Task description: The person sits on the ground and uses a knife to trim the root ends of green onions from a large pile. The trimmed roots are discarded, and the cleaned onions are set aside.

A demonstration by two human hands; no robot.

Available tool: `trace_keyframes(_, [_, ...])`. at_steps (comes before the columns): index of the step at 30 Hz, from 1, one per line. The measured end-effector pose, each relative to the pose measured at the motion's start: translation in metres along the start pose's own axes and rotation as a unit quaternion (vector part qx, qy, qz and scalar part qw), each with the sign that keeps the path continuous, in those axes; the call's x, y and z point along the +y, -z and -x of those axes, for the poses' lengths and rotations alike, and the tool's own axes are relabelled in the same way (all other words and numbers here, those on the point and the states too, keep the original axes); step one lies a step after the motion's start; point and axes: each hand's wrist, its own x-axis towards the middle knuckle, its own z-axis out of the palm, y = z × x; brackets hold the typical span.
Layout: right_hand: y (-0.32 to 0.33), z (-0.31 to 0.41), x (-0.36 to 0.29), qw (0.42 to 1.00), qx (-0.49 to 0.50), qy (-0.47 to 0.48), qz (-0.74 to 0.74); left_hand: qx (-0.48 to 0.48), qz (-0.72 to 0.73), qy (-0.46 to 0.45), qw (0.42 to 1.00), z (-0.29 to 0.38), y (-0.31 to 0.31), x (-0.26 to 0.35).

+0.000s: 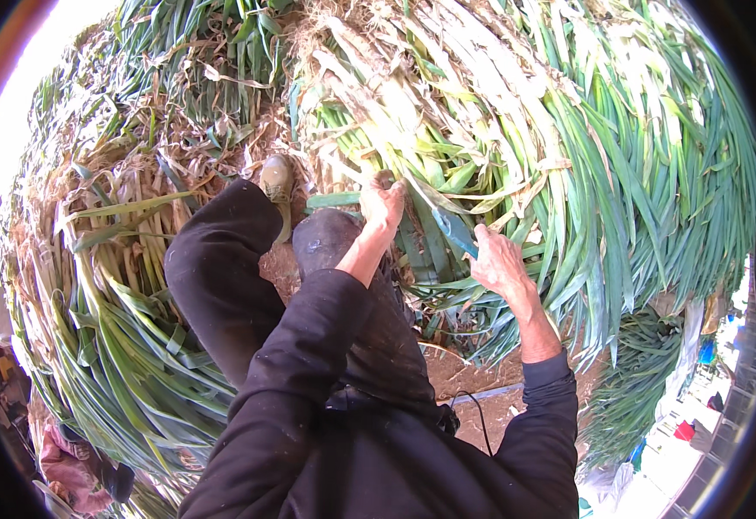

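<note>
My right hand grips the blue-green handle of a knife-like tool, whose narrow end points up and left toward my other hand. My left hand is closed beside the stalks, with fingers curled above my raised knee; what it pinches is hard to make out. Around both hands lie long-leaved green onion or leek plants, with pale stalks toward the top and green leaves fanning right. A cut-looking broad green leaf piece lies just left of my left hand.
More of the plants are heaped at the left and top left. My shoe stands on the brown ground between heaps. A black cord hangs near my right sleeve. Another green heap lies at lower right.
</note>
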Motion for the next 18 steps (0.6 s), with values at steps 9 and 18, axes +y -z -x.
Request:
trace_keyframes(9, [0.001, -0.032, -0.027, 0.999, -0.015, -0.038, 0.016, -0.007, -0.022, 0.042, 0.999, -0.018, -0.009, -0.017])
trace_keyframes(18, [0.017, -0.087, -0.061, 1.000, -0.008, -0.027, 0.010, -0.005, -0.161, 0.044, 0.986, -0.045, -0.008, 0.009])
